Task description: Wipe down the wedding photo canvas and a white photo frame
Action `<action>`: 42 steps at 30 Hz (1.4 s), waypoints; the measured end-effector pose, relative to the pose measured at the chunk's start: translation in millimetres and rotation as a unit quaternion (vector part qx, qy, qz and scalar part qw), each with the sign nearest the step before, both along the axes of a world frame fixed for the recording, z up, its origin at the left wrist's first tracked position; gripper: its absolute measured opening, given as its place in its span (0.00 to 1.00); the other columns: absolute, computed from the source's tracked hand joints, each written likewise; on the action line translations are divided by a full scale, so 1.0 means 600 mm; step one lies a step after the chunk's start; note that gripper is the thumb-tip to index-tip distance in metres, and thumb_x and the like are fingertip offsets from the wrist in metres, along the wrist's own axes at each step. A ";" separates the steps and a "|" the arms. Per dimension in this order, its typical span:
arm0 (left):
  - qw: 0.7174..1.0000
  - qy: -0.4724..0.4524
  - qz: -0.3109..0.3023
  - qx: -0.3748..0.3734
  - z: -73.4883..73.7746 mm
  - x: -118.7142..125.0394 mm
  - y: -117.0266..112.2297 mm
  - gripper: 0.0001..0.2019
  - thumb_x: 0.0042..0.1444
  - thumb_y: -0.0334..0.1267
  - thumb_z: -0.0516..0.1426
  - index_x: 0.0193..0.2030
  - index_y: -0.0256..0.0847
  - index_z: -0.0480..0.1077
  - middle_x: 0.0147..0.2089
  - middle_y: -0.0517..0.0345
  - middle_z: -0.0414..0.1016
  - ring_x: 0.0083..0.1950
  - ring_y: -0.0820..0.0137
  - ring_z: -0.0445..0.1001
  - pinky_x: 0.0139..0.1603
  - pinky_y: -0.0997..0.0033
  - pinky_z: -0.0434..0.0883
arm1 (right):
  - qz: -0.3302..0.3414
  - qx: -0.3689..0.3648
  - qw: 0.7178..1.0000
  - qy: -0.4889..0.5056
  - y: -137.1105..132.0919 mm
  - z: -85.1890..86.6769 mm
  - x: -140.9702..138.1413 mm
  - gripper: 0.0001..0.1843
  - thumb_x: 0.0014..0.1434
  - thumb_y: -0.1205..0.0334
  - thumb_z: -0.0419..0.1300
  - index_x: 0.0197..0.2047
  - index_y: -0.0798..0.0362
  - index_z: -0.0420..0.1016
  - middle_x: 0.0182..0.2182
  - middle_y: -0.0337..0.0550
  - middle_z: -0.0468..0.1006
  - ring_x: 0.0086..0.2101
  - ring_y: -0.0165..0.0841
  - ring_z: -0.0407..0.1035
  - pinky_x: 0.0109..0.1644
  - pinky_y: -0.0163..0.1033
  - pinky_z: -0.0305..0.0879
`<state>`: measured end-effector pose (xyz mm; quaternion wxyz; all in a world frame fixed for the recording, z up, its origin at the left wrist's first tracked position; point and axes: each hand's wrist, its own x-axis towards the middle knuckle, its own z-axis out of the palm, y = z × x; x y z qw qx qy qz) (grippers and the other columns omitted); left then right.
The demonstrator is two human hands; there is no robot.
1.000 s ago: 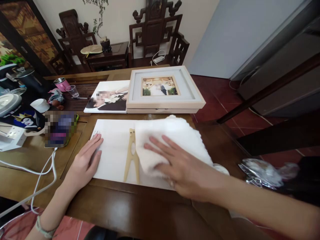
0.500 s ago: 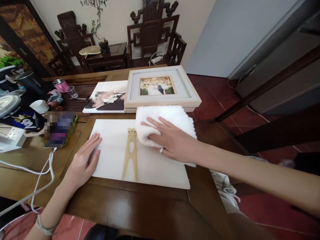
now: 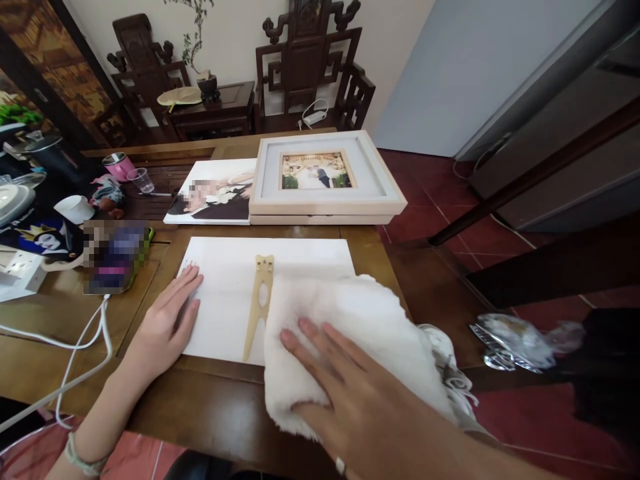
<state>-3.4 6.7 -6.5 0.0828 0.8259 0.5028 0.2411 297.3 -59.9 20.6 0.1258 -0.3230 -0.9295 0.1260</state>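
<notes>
The right hand (image 3: 345,387) splays over the cloth (image 3: 385,327), grip unclear, apparently wiping; the left hand (image 3: 166,323), loosely flattened, empty, rests on the board (image 3: 220,293). The next stroke calls for sparing the strut (image 3: 261,313) between.

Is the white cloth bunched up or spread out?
Spread out: the white cloth lies broadly under the right hand, covering part of the white board.
</notes>
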 end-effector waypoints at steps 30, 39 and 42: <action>1.000 0.002 0.003 0.006 -0.003 -0.001 -0.001 0.20 0.66 0.38 0.50 0.62 0.34 0.65 0.67 0.44 0.64 0.69 0.60 0.60 0.71 0.52 0.58 | -0.029 -0.081 0.996 -0.011 0.114 0.038 0.007 0.16 0.62 0.66 0.51 0.51 0.54 0.73 0.58 0.57 0.71 0.63 0.53 0.57 0.62 0.64 0.58; 1.000 0.018 0.002 -0.018 -0.003 -0.002 -0.002 0.23 0.68 0.39 0.48 0.68 0.38 0.58 0.72 0.48 0.54 0.74 0.60 0.48 0.72 0.48 0.52 | 0.030 0.063 0.996 -0.059 0.163 -0.011 -0.074 0.23 0.60 0.64 0.59 0.59 0.56 0.72 0.67 0.64 0.55 0.66 0.65 0.40 0.64 0.73 0.40; 1.000 0.013 0.003 -0.014 -0.005 -0.002 -0.001 0.23 0.68 0.39 0.48 0.68 0.39 0.57 0.72 0.47 0.55 0.73 0.60 0.52 0.72 0.49 0.53 | 0.075 0.054 0.995 -0.043 0.108 -0.003 -0.077 0.20 0.62 0.62 0.56 0.56 0.53 0.74 0.67 0.64 0.56 0.66 0.65 0.43 0.63 0.74 0.42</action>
